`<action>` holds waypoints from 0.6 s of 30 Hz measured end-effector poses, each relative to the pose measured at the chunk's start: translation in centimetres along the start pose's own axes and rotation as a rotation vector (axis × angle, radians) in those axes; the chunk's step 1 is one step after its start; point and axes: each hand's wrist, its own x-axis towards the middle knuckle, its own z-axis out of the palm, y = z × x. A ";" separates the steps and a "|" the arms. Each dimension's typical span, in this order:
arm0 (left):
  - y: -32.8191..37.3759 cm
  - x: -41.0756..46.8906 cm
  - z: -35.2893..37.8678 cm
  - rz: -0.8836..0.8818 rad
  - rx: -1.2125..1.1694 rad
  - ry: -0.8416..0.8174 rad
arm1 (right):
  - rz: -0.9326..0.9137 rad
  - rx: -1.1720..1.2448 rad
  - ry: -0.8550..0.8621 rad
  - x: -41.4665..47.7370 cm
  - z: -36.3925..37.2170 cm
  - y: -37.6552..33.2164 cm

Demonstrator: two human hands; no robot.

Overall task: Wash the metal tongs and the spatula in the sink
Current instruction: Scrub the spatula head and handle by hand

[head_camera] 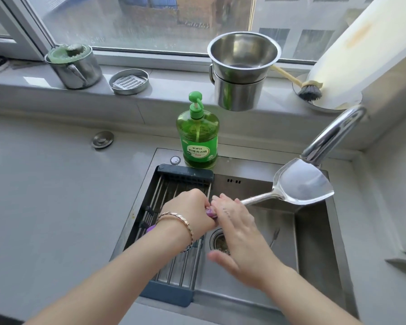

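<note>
A metal spatula [300, 184] with a purple handle is held level over the steel sink [314, 233], its wide blade just under the faucet [333, 137]. My left hand [190, 214], with a bracelet on the wrist, grips the purple handle end. My right hand [234, 231] lies over the metal shaft beside it, fingers stretched along it and thumb spread away. No water runs from the faucet. A thin metal utensil [274, 235] lies on the sink floor near the drain [220, 240]; whether it is the tongs I cannot tell.
A dark-framed drying rack [174, 231] spans the sink's left half. A green soap pump bottle [198, 134] stands behind the sink. On the sill are a lidded pot [74, 65], a soap dish [129, 81], stacked steel bowls [242, 69] and a brush [307, 89].
</note>
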 end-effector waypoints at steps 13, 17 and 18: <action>0.1 -2.0 0.6 -0.001 -0.001 0.018 | 0.252 0.002 0.112 -1.5 -2.4 2.6; 0.6 -2.8 0.7 0.121 0.211 0.192 | 0.004 -0.047 -0.052 -2.0 -0.8 0.4; 0.6 -3.1 0.8 0.156 0.272 0.261 | 0.053 -0.036 -0.001 -1.9 -1.0 1.1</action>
